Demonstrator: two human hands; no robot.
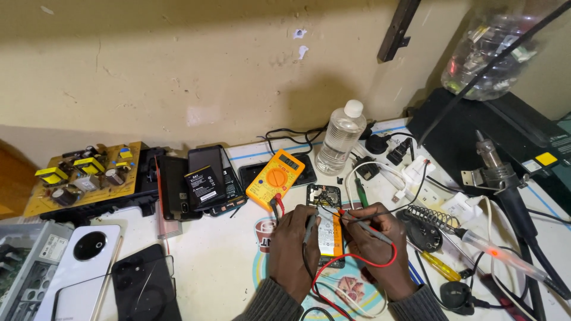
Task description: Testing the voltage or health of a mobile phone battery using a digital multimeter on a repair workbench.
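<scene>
Your left hand (pixel 292 242) pinches the black probe (pixel 309 226), fingers closed, tip on the opened black smartphone (pixel 326 221). Your right hand (pixel 377 246) grips the red probe (pixel 372 229) likewise, beside the yellow multimeter (pixel 276 178).

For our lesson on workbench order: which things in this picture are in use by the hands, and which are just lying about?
In use:
left hand with black probe
right hand with red probe
opened phone
yellow multimeter

Lying about:
water bottle
circuit board
white phone back
soldering iron
</scene>
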